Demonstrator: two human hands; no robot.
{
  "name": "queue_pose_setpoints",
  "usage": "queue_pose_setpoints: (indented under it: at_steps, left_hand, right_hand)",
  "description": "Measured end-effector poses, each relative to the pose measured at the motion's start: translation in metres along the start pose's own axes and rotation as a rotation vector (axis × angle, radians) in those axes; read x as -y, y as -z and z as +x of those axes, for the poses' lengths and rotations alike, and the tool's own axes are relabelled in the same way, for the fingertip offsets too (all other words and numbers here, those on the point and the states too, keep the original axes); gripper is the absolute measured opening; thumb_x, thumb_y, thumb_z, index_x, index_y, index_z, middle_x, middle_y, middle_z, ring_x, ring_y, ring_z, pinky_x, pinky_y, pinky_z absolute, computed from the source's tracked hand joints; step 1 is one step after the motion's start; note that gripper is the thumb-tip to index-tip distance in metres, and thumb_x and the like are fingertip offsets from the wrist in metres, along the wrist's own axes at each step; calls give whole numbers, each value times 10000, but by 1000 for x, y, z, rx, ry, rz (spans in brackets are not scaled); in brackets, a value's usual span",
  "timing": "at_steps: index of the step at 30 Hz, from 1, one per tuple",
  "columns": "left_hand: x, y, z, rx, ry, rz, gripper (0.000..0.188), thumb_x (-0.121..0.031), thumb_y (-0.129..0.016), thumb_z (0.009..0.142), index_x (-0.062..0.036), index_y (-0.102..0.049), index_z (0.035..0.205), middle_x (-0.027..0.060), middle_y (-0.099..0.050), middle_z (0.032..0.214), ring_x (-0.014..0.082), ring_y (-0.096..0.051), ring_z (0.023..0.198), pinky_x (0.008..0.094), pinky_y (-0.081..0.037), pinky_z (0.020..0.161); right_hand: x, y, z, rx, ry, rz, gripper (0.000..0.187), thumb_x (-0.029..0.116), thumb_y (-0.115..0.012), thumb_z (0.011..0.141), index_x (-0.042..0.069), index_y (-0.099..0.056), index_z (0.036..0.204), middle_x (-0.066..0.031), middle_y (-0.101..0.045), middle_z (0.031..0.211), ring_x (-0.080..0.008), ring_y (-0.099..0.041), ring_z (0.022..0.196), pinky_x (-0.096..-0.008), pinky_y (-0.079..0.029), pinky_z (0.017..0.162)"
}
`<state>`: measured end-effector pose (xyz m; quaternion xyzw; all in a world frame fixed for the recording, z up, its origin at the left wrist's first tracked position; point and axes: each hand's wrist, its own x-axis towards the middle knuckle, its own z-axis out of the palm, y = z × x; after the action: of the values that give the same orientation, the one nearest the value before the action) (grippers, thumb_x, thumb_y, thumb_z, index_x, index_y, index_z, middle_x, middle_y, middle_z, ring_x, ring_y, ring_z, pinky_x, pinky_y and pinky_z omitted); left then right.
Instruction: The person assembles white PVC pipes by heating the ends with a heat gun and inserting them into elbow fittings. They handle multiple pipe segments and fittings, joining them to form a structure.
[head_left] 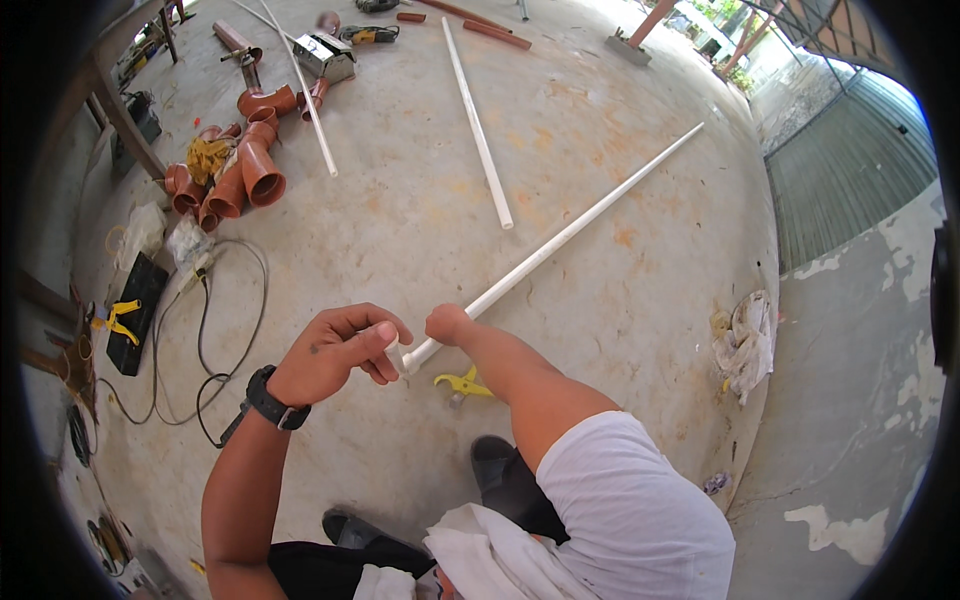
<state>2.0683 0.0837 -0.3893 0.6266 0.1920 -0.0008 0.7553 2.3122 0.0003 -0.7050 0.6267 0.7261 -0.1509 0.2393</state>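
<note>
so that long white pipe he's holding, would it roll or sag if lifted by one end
The long white pipe looks thin and round, so it would probably roll on the smooth concrete floor. Held only at its near end by the right hand, it likely droops slightly.

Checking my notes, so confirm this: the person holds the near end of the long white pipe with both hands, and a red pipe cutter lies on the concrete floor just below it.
One detail is off: the pipe cutter is yellow, not red, as the head view shows. The rest holds: left hand and right hand meet at the near end of the long white pipe, above the concrete floor.
</note>
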Motion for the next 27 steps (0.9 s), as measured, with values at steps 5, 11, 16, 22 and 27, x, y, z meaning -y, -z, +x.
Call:
queue_pose_setpoints:
  at_steps: [5,11,16,22,27]
  left_hand:
    - [8,2,1,54,-142,40,414,-282,-862,883,-9,-706,1152,40,-717,971,93,-676,744,253,-553,701]
    - [9,-3,3,-112,-55,560,398,-246,-915,799,-25,-751,1087,30,-703,864,77,-611,665,272,-487,606]
    - [32,-1,10,-214,-311,824,368,-333,-880,814,-58,-764,1030,99,-690,792,236,-645,660,354,-521,641]
    - [33,-7,10,-201,-222,899,285,-345,-815,874,-91,-768,995,111,-698,798,302,-652,679,401,-527,657]
    - [37,-2,14,-164,-234,883,271,-316,-817,874,-94,-778,1026,129,-708,787,309,-654,664,398,-527,643]
  right_hand:
    - [-3,-6,2,-27,-48,42,191,139,-623,919,127,-812,942,-86,-781,1015,-299,-740,1020,-440,-607,834]
    - [-2,-3,-1,-25,14,1,188,138,-624,913,120,-810,928,-96,-781,1000,-304,-744,1004,-437,-606,832]
    - [-2,0,-1,-37,2,16,188,138,-626,910,118,-811,935,-96,-781,999,-305,-745,1002,-435,-607,836]
    - [-1,2,-2,-33,-7,22,186,139,-628,909,119,-812,936,-95,-783,996,-313,-747,1000,-441,-608,839]
    - [-2,1,-1,-38,-8,3,183,140,-632,909,125,-813,933,-93,-785,999,-308,-749,993,-441,-610,832]
